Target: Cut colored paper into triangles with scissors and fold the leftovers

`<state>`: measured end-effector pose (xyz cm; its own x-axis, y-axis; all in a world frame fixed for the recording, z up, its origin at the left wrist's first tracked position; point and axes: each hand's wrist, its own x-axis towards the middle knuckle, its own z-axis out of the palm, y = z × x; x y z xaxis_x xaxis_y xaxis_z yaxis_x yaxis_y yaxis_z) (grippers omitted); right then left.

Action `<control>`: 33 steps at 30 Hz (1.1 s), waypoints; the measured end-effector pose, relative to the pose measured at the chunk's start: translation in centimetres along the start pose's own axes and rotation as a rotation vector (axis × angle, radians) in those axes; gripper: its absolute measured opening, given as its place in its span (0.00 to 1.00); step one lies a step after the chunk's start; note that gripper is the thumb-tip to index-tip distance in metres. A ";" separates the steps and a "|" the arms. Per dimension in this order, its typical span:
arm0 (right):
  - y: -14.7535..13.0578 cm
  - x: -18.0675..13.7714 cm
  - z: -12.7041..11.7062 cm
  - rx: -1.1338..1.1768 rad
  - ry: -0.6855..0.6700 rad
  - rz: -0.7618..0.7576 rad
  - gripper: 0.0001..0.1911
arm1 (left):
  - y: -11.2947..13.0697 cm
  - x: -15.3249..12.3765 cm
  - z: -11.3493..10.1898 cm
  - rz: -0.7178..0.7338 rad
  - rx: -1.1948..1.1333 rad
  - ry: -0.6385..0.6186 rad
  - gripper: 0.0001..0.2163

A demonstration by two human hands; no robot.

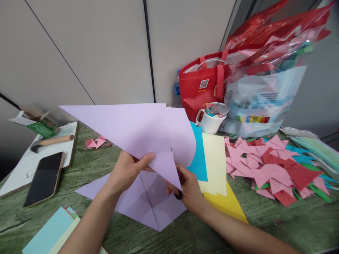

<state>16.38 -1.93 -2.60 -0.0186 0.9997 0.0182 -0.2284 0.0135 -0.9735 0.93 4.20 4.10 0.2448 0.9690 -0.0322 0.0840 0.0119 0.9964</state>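
Observation:
A large folded sheet of light purple paper is held up in front of me. My left hand grips its lower edge, thumb on top and fingers behind. My right hand is closed around scissors; a dark handle loop shows at the fingers and a bit of blade tip shows at a cut in the paper. Most of the scissors is hidden behind the sheet. Below, on the table, lies another creased purple paper, partly covered by my hands.
Blue, cream and yellow paper lies beside my right hand. Further right is a pile of folded pink and red pieces. A white mug, red bag and plastic bag stand behind. Left are a phone and hammer.

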 end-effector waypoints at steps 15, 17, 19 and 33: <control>0.4 0.5 -0.2 -0.012 0.067 -0.105 0.16 | 0.4 -0.2 0.5 -0.045 0.033 -0.056 0.15; 0.4 0.5 -0.2 -0.002 0.064 -0.100 0.17 | 0.3 -0.2 0.5 -0.050 0.036 -0.056 0.15; 0.4 0.5 -0.2 0.008 0.067 -0.100 0.16 | 0.3 -0.2 0.5 -0.058 0.036 -0.053 0.14; 0.1 0.3 0.1 0.007 0.117 -0.109 0.13 | 0.4 -0.3 0.6 -0.054 0.059 -0.048 0.12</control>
<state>16.28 -1.60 -2.65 0.1202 0.9881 0.0961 -0.2302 0.1219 -0.9655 1.43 3.77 4.50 0.2844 0.9544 -0.0907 0.1547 0.0477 0.9868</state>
